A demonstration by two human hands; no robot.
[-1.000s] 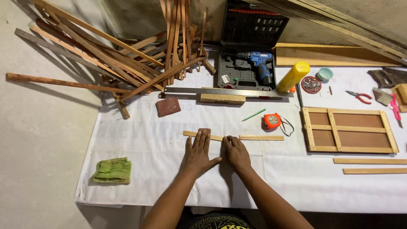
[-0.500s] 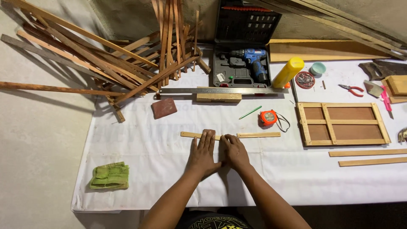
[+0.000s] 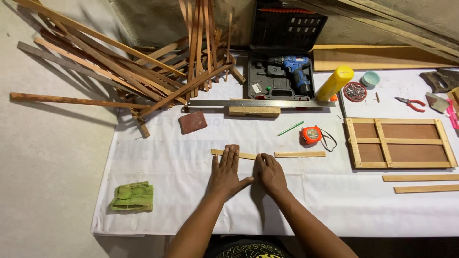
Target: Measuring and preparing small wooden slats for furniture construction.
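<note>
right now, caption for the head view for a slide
Both hands, left and right, flat on cloth beside two wood strips.

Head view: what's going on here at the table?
A person has both bare hands flat on a white-covered table. The left hand lies across a short wooden strip, fingers spread; the right hand rests palm down just beside it, with a second wooden strip lying to its right. Neither hand grips anything. An orange tape measure, a green pencil and a wooden frame lie further out, untouched.
</note>
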